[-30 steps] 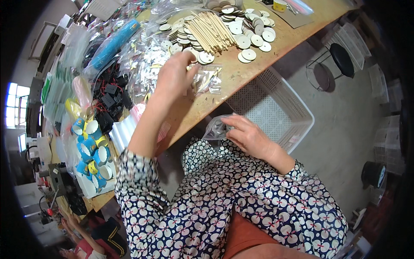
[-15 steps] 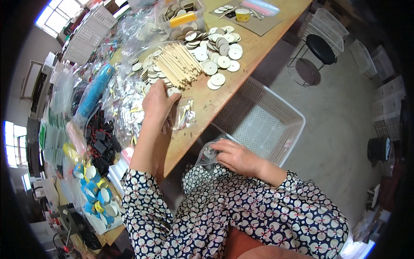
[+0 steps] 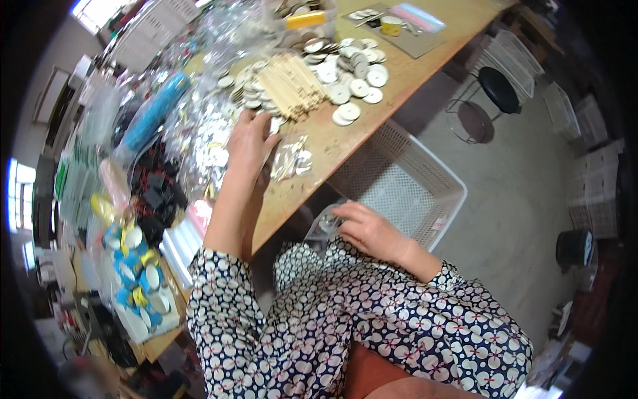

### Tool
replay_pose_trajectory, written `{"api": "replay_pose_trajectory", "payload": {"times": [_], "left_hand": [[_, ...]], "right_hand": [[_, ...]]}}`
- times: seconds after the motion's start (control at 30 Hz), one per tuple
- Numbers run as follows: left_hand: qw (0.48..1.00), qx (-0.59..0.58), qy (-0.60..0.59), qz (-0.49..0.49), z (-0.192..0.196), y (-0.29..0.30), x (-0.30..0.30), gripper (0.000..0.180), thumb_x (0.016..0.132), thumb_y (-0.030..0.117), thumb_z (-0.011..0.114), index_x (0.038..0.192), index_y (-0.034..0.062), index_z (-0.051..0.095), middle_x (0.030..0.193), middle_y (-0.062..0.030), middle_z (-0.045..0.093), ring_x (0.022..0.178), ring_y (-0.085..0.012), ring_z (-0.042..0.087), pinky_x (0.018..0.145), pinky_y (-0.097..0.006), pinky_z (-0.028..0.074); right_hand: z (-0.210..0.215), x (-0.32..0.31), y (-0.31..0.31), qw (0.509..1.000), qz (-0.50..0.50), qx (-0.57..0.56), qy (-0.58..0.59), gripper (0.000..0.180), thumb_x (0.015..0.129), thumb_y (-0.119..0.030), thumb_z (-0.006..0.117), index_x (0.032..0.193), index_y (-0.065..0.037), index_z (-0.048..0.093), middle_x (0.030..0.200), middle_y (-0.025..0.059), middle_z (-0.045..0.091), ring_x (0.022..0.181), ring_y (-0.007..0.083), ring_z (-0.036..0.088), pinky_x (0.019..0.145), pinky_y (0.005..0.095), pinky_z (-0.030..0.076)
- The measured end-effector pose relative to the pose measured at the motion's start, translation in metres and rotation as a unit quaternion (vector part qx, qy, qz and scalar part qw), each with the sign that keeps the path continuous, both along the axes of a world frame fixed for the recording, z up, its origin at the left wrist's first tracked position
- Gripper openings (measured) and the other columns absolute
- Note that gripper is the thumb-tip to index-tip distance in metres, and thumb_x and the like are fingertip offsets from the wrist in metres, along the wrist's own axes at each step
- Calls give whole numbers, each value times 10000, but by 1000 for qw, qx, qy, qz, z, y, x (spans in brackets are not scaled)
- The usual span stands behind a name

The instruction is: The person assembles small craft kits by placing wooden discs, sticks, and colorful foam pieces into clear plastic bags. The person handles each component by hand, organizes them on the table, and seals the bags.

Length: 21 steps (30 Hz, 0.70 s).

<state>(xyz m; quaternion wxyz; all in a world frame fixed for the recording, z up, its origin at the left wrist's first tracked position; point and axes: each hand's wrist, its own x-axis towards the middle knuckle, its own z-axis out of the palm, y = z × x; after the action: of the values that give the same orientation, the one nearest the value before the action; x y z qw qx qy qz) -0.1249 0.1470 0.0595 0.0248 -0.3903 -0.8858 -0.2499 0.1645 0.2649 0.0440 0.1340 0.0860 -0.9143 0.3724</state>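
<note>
Clear plastic bag [image 3: 323, 223] sits low in the lap, just below the near edge of the wooden table [image 3: 345, 143]. Right hand [image 3: 369, 229] rests on it, fingers curled over the bag's mouth, pinning it against the patterned dress; likely kept there so it stays open and within reach of the table edge. What is inside the bag cannot be made out.

Left hand [image 3: 249, 143] is up on the table, palm down, fingers bent and close together on a heap of small clear packets [image 3: 206, 143]. Whether it has pinched one cannot be told. A few loose shiny packets [image 3: 292, 159] lie just right of that hand, near the table edge.

Farther off: a bundle of flat wooden sticks [image 3: 292, 86] lying side by side, and round white discs [image 3: 352, 76] spread around and beyond it. Far end holds a yellow tape roll [image 3: 392, 25] on a grey mat.

Left along the table: a blue tube [image 3: 153, 113], black clips [image 3: 156, 193], then blue-and-yellow carded items [image 3: 133, 266] nearest the body.

Right of the knees, on the floor under the table edge, a white mesh basket [image 3: 435, 179] stands open, probably there to catch finished pieces. A black stool [image 3: 498, 90] is beyond it.
</note>
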Motion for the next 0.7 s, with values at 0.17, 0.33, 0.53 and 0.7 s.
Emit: {"api": "replay_pose_trajectory", "payload": {"times": [0.17,0.33,0.53,0.7], "left_hand": [[1000,5,-18,5,-6,-6,-1,442,760,203,797,1174,124,663,1080,-116,610,973,-319,629,838,-394,518],[983,81,-166,5,-5,-19,-6,423,820,173,776,1196,44,632,1036,-103,664,875,-159,645,767,-302,532],[837,253,-478,-86,18,-56,49,266,961,146,626,1189,13,654,1029,-6,699,882,-73,623,756,-220,506],[907,222,-348,-84,31,-73,118,169,939,79,629,1077,-1,685,916,-31,721,809,-71,646,698,-231,524]], "right_hand": [[-9,1,-7,1000,-12,8,-17,141,819,-79,718,887,1,624,1212,172,609,1145,370,579,986,434,491],[-6,-3,-7,1000,-20,24,-6,141,829,-74,717,903,0,623,1217,179,606,1159,387,569,1008,449,474],[5,-20,-6,999,-15,22,43,149,807,-48,724,903,14,629,1209,183,623,1117,384,592,939,424,505],[8,-19,-12,998,-30,11,49,161,781,-19,737,909,10,644,1242,165,622,1126,369,593,913,409,516]]}}
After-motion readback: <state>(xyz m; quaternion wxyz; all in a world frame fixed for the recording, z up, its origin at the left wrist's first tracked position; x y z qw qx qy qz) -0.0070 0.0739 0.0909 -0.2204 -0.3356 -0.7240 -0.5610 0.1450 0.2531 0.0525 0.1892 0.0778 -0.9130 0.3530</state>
